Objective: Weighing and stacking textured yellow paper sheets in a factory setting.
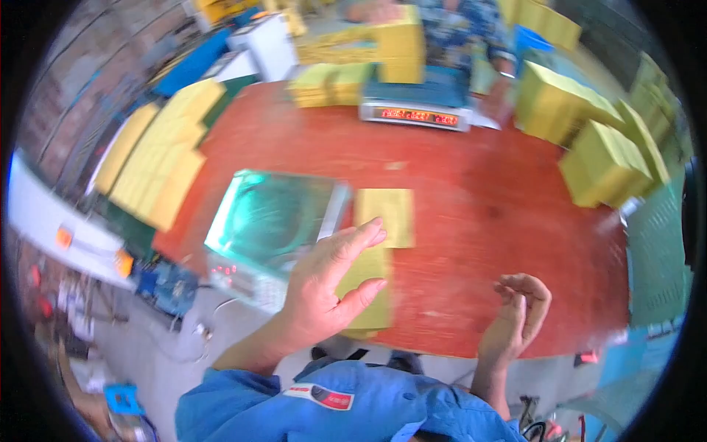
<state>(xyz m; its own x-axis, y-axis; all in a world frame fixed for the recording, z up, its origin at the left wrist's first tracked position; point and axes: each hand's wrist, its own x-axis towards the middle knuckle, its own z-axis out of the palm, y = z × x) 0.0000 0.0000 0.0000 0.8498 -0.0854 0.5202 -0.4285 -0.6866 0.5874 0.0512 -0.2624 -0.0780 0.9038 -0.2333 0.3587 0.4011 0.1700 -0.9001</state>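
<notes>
My left hand (324, 287) is open, thumb apart from the outstretched fingers, with nothing in it. It hovers over the right edge of a scale (335, 214) with a shiny square pan, and partly covers some yellow paper pieces. One yellow piece (398, 214) lies flat beyond my fingertips. A second yellow piece or stack (375, 313) lies nearer to me, partly hidden by that hand. Over the table's front right part is my right hand (521, 317), fingers loosely curled and thumb close to them. Nothing shows in its grasp.
On the red table (471, 191), another scale (416, 99) with a lit red display stands at the far side, bearing a tall yellow stack (400, 48). A person (468, 33) is behind it. Yellow stacks line the left (158, 158) and right (607, 158) edges.
</notes>
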